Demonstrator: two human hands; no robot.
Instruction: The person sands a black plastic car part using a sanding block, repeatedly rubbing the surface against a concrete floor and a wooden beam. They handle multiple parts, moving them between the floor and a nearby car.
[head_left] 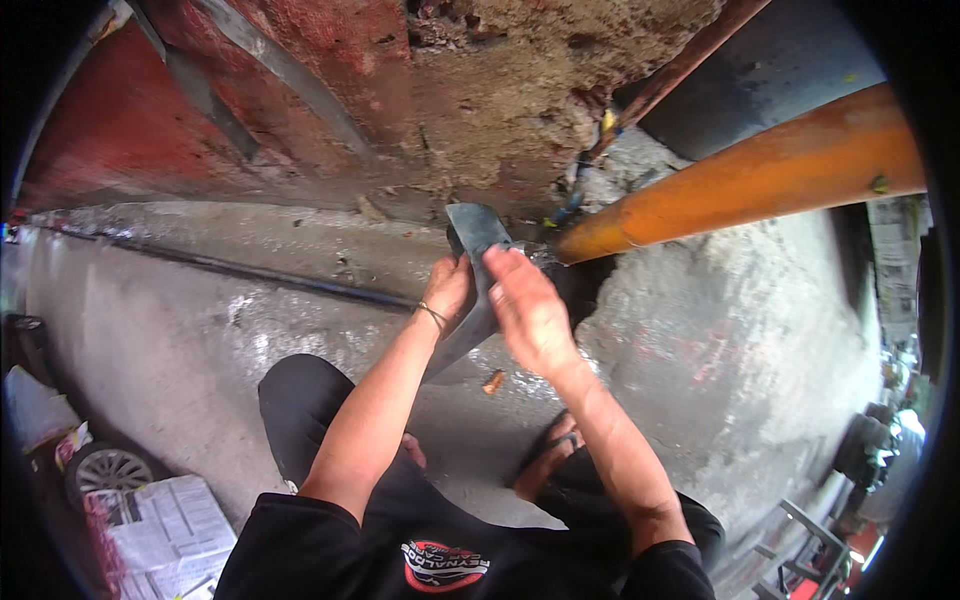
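A long, curved, dark grey flexible-looking strip [476, 228] slants between my hands, its wide end up near the wall's foot and its lower part running down toward my knees. My left hand [447, 290] is closed round its left edge, with the fingertips hidden behind it. On the right side, my right hand [530, 312] lies against the strip with fingers stretched out; it is slightly blurred. A small dark thing shows behind the strip above my left hand, too hidden to name.
An orange pipe [740, 175] slants in from the right, ending beside a dark gap. Ahead stands a peeling red wall [330, 110]. A black hose [270, 275] runs along the concrete floor [170, 330]. A brown leaf [493, 382], a wheel [108, 472] and newspaper [170, 535] lie nearby.
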